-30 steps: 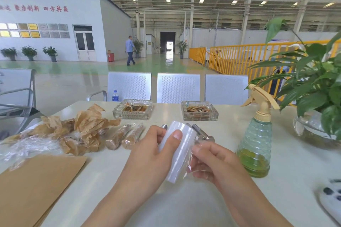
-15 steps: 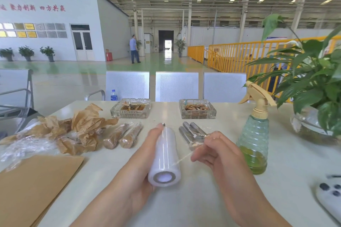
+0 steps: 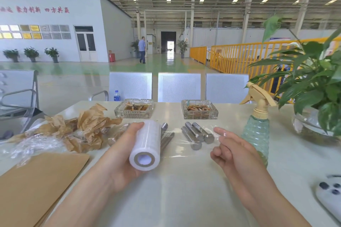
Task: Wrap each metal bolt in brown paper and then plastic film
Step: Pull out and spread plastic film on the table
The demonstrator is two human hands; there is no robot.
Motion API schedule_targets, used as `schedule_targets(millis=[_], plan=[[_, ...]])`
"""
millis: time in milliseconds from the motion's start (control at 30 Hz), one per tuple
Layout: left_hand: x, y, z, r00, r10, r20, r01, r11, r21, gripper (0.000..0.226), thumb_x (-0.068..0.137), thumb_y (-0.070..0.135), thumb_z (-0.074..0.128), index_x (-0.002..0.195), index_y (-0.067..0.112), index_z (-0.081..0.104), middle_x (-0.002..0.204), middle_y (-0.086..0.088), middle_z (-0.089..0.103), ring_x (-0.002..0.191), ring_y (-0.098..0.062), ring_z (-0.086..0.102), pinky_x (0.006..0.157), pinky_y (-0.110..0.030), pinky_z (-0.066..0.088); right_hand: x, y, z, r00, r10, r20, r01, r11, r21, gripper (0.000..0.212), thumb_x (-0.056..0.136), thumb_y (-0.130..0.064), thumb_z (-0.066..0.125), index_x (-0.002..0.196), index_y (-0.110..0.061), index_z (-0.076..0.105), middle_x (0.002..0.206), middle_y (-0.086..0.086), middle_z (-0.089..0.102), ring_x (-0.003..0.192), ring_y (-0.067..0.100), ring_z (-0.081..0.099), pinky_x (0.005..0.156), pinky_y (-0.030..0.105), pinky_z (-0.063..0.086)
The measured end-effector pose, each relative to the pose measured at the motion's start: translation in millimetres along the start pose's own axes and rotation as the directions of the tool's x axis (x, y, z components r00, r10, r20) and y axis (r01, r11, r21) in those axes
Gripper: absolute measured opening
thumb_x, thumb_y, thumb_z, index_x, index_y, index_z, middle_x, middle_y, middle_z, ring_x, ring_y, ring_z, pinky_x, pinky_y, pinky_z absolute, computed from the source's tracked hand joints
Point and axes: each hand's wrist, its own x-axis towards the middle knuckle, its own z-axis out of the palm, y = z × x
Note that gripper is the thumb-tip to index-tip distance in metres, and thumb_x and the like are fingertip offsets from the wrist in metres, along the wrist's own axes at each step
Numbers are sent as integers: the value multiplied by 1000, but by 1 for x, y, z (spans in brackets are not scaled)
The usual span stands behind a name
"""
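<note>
Left hand (image 3: 118, 158) grips film roll (image 3: 146, 145), hollow core facing camera. Right hand (image 3: 232, 151) pinches clear film sheet (image 3: 184, 145) stretched from the roll. Bare bolts (image 3: 198, 133) lie on table (image 3: 184, 190) at 12 o'clock. Beyond, two glass ashtrays (image 3: 134, 110) hold cigarette butts. Spray bottle (image 3: 256, 129) at 2 o'clock holds green liquid.
</note>
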Motion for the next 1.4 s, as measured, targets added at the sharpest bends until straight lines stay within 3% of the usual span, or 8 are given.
schedule_targets(millis=[333,533,700,967,1067,1200,1300,1400], plan=[[-16,3,-38,961,216,-171,-72,795,602,25,102,46,54,121,35,67,116,-5,72,98,-29,72,87,-46,59,-13,8,2,997,75,34,-50,876,-480,39,94,-4,49,114,-34,64,43,-6,39,41,15,43,40,20,34],[-25,-7,-43,947,314,-71,-62,393,918,36,106,42,41,139,40,58,142,4,57,128,-20,50,96,-27,32,-36,14,-5,987,-17,158,137,600,-788,48,90,-10,49,112,-51,60,53,-9,56,42,9,51,47,20,43],[-24,11,-52,876,467,-121,103,62,993,46,100,16,40,135,41,59,141,-3,59,124,-31,58,102,-38,47,-54,17,-8,979,-38,199,200,344,-917,32,94,-22,50,102,-49,66,71,-13,58,71,10,54,73,30,51],[-46,-16,-37,908,417,-51,37,40,998,42,97,60,44,135,46,56,151,7,43,138,-24,44,109,-45,43,-63,24,-4,968,-148,201,210,51,-976,33,99,-31,40,110,-52,63,106,-13,65,102,18,60,78,31,44],[-52,-9,-54,916,399,-46,-13,143,990,35,97,51,53,131,50,55,132,8,55,96,-15,73,95,-40,53,-65,25,-13,939,-221,264,248,-96,-964,35,98,-31,39,117,-52,59,105,-9,68,100,22,63,73,33,41],[-53,4,-71,877,467,-115,9,223,975,47,97,14,39,120,48,62,110,-2,65,46,-17,66,72,-32,60,-69,26,-18,921,-219,321,277,-209,-938,33,95,-28,41,117,-49,55,94,-5,68,93,25,64,66,34,39],[-53,3,-72,846,509,-160,73,186,980,53,95,12,34,129,44,61,132,-3,56,74,-29,70,65,-30,55,-68,24,-20,933,-225,282,243,-188,-952,35,96,-27,41,118,-48,58,100,-10,70,97,23,64,74,34,46],[-56,-13,-65,855,508,-102,80,66,995,48,96,36,48,143,45,46,146,-2,49,117,-33,61,97,-42,50,-64,18,-24,965,-189,183,218,184,-958,34,97,-22,48,107,-47,68,92,-19,71,88,14,66,75,28,50]])
